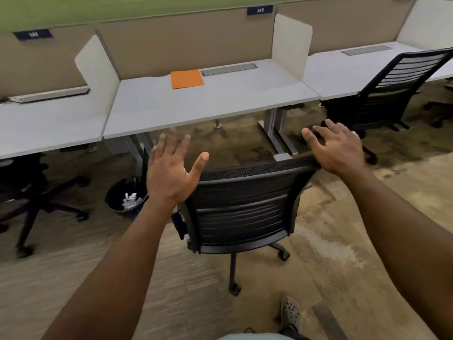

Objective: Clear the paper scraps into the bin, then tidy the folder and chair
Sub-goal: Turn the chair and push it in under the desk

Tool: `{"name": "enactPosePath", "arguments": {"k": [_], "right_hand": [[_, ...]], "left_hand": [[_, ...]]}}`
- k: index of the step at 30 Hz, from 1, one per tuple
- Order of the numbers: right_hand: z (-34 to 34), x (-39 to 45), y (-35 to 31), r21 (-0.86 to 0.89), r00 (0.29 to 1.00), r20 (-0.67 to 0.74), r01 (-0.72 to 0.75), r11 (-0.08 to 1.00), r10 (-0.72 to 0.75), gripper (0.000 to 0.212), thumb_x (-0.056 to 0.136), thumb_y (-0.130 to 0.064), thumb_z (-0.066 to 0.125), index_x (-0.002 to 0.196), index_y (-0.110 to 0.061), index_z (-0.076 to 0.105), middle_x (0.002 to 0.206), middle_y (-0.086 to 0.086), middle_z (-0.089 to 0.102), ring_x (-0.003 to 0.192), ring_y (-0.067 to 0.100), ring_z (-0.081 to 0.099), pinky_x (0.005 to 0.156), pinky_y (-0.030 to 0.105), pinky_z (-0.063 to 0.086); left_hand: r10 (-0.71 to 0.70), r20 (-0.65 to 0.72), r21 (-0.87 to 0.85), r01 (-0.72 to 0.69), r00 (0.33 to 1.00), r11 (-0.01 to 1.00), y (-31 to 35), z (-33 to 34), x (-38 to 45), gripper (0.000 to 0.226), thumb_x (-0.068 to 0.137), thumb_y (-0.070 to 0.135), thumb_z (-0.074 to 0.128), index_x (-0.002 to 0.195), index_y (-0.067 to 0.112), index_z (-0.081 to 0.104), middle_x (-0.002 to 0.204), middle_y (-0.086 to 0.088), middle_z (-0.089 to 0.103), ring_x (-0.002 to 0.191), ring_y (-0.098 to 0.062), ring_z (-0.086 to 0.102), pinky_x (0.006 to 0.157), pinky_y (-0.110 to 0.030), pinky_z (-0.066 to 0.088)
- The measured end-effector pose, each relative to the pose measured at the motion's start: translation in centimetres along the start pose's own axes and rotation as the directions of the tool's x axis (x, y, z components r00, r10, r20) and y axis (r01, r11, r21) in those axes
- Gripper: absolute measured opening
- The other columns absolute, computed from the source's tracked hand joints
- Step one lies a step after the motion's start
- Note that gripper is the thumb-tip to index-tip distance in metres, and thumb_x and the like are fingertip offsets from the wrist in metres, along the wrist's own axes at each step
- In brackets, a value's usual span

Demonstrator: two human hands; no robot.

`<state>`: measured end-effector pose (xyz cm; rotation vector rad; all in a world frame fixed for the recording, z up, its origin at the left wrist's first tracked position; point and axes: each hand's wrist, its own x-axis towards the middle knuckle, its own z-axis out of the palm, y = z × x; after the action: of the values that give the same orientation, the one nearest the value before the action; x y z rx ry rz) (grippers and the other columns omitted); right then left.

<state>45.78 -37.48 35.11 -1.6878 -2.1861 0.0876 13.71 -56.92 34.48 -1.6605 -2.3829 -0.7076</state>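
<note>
Both hands were stretched forward over a black mesh office chair (pixel 241 204) that stood on the carpet, pulled back from the desk (pixel 196 106) with its backrest facing the camera. The left hand (pixel 171 173) hung at the backrest's upper left corner, fingers straight and spread wide, thumb out to the side, holding nothing; whether the palm touched the chair's top edge could not be told. The right hand (pixel 335 148) sat at the upper right corner, fingers spread and loosely bent, with the heel of the hand at or just over the top rail and nothing gripped. An orange folder (pixel 187 79) lay flat and closed near the back of the desk, just beside the left end of a grey cable slot (pixel 229 69). A black bin (pixel 126 198) stood on the floor under the desk's left side, near the chair, with white paper scraps (pixel 131 200) inside it. A panel tag read 248 (pixel 260 10). A second black chair (pixel 382 92) stood at the next desk on the right, well apart from the first.
</note>
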Motion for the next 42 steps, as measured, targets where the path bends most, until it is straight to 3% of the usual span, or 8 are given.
{"name": "enactPosePath", "arguments": {"k": [2,4,10,16,21,28,42], "right_hand": [[0.9,1.1,-0.5,-0.065,0.999,-0.003,0.049,0.997,-0.049,0.091,0.08,-0.086,0.001,0.147,-0.034,0.033,0.161,0.001,0.015,0.148,0.021,0.007,0.117,0.046,0.003],[1.9,2.3,-1.1,-0.072,0.998,-0.023,0.061,0.996,-0.063,0.089,0.08,-0.085,-0.001,0.15,-0.035,0.025,0.163,-0.003,0.005,0.148,0.017,-0.003,0.118,0.044,-0.006],[4.5,7.5,-3.4,-0.062,0.997,0.031,0.075,0.995,-0.073,0.092,0.077,-0.088,-0.003,0.151,-0.037,0.017,0.163,-0.005,0.0,0.147,0.014,-0.01,0.116,0.042,-0.014],[6.5,13.6,-6.2,-0.101,0.974,0.088,0.215,0.971,-0.207,0.088,0.078,-0.087,-0.004,0.151,-0.039,0.002,0.162,-0.008,-0.009,0.145,0.013,-0.019,0.113,0.04,-0.019],[8.4,19.6,-8.6,-0.038,0.942,0.119,0.322,0.946,-0.315,0.091,0.078,-0.086,-0.005,0.153,-0.033,-0.003,0.161,-0.008,-0.014,0.144,0.012,-0.021,0.114,0.038,-0.017],[12.1,29.0,-10.4,-0.031,0.917,0.193,0.363,0.931,-0.35,0.094,0.075,-0.088,-0.007,0.151,-0.035,-0.01,0.159,-0.008,-0.022,0.142,0.012,-0.028,0.115,0.041,-0.018],[18.2,44.1,-15.6,0.006,0.884,0.245,0.41,0.912,-0.398,0.097,0.073,-0.089,-0.008,0.153,-0.034,-0.005,0.161,-0.003,-0.016,0.145,0.017,-0.021,0.115,0.045,-0.015]], "left_hand": [[-0.008,-0.025,-0.01,0.008,1.0,1.0,-1.1,0.2,1.3,0.081,0.087,0.08,0.008,0.153,0.034,0.015,0.163,0.006,-0.008,0.149,-0.015,-0.009,0.12,-0.042,0.0],[-0.009,-0.036,0.009,0.009,0.999,1.0,-2.2,0.5,2.4,0.078,0.088,0.078,0.008,0.154,0.036,0.004,0.162,0.008,-0.016,0.147,-0.014,-0.017,0.12,-0.042,-0.004],[-0.046,-0.004,0.062,0.047,0.999,0.997,-4.5,1.6,6.9,0.078,0.087,0.078,0.003,0.152,0.036,-0.01,0.16,0.006,-0.025,0.145,-0.016,-0.024,0.118,-0.044,-0.011],[-0.105,0.028,0.185,0.098,0.994,0.978,-7.0,3.5,12.6,0.081,0.084,0.08,-0.002,0.151,0.037,-0.014,0.158,0.005,-0.028,0.144,-0.018,-0.027,0.117,-0.043,-0.014],[-0.165,0.099,0.227,0.139,0.981,0.964,-9.5,5.7,17.9,0.082,0.082,0.083,-0.004,0.149,0.038,-0.019,0.156,0.007,-0.033,0.142,-0.016,-0.031,0.118,-0.045,-0.013],[-0.188,0.093,0.238,0.162,0.978,0.958,-11.1,8.9,26.3,0.082,0.083,0.083,-0.001,0.148,0.038,-0.023,0.157,0.008,-0.03,0.143,-0.015,-0.029,0.118,-0.044,-0.012],[-0.313,0.13,0.324,0.258,0.941,0.91,-15.8,14.1,40.5,0.091,0.076,0.089,0.002,0.148,0.038,-0.019,0.158,0.007,-0.027,0.143,-0.016,-0.028,0.116,-0.042,-0.015]]}}
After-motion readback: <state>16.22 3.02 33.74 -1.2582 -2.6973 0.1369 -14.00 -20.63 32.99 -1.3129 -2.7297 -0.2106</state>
